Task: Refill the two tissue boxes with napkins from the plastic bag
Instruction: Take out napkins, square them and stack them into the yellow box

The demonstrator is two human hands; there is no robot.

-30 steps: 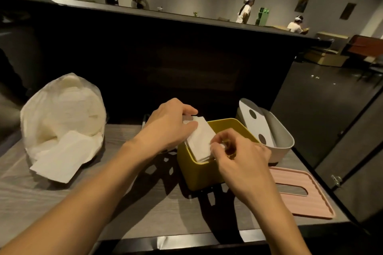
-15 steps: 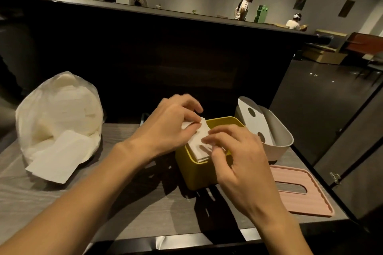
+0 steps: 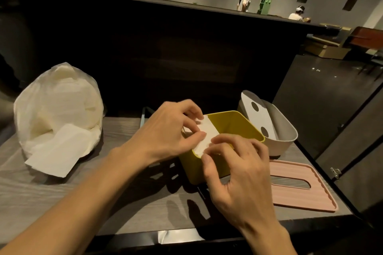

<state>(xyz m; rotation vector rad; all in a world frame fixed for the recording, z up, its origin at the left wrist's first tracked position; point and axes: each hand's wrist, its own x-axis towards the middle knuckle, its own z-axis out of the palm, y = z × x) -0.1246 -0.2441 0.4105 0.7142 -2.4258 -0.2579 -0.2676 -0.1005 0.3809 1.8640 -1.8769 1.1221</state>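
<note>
Two bare forearms enter from 6 and 7 o'clock, sleeveless as far as visible. The left hand and right hand wear no gloves, rings, watch or wristband; fingernails short, unpainted.

No readable text, labels, brands or numbers anywhere; wall posters too dark and small to read.
</note>
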